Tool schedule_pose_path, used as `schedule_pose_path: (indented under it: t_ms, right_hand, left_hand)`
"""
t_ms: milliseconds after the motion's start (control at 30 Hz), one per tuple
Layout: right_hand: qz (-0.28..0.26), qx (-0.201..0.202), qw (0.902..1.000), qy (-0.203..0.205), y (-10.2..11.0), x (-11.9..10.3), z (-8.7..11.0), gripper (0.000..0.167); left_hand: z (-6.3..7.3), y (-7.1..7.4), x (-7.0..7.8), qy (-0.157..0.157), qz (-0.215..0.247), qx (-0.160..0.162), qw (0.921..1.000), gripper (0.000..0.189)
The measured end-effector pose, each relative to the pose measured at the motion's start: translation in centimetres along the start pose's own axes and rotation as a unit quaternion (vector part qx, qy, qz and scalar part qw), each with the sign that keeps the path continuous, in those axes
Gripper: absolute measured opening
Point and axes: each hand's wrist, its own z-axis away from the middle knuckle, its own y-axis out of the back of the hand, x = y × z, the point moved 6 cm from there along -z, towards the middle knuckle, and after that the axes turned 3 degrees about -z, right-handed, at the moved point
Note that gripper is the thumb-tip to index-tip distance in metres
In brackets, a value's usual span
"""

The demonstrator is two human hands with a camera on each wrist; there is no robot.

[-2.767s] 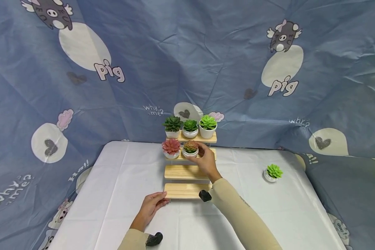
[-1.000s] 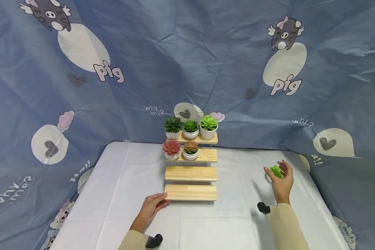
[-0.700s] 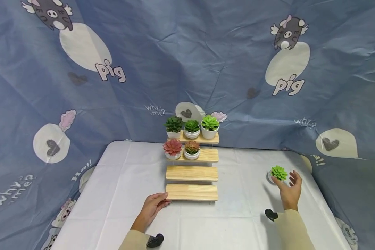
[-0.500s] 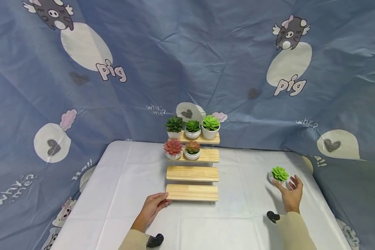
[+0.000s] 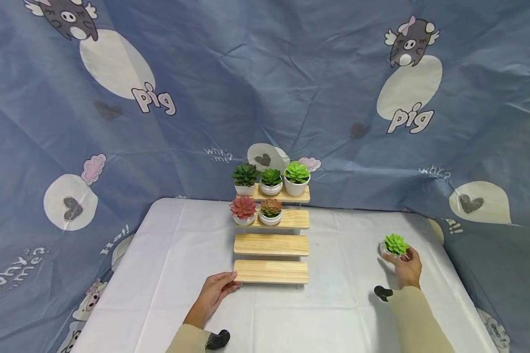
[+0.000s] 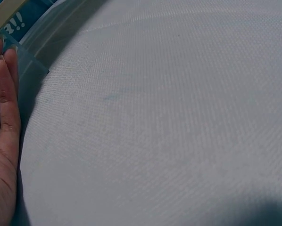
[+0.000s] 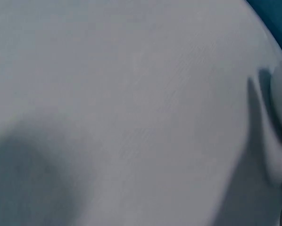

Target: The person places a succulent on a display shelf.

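Observation:
At the right of the table my right hand (image 5: 408, 269) holds a small potted succulent (image 5: 396, 244), bright green in a round white pot, its thumb and fingers about the pot's near side. Only the edge of the white pot (image 7: 281, 101) shows in the right wrist view. My left hand (image 5: 213, 292) grips the lower left corner of a tiered wooden display stand (image 5: 271, 272), thumb on the bottom board. Fingers (image 6: 8, 108) lie along the stand's clear side panel in the left wrist view.
On the top board stand a dark green succulent (image 5: 245, 176), a smaller green one (image 5: 271, 180) and a bright green one (image 5: 296, 177). A red succulent (image 5: 243, 210) and a brownish one (image 5: 271, 211) share the second board. Blue printed cloth (image 5: 194, 122) hangs behind the white table (image 5: 194, 235).
My right hand let go of the brownish succulent on the second board, moved right to the bright green one and closed its fingers on that pot. My left hand stays at the stand's corner.

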Motion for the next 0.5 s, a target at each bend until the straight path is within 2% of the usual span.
schedule_pose_path:
  t_ms: [200,500]
  right_hand:
    - [0.021,0.012,0.9996,-0.014,-0.56,-0.21,-0.14,0.084]
    - [0.039,0.025,0.9989,0.000,-1.04,0.00,-0.35,0.080]
  left_hand:
    - [-0.04,-0.01,-0.06,0.003,-0.003,0.005,1.0000,0.012]
    - [0.08,0.15,0.03,0.004,0.000,0.016,0.9999,0.011]
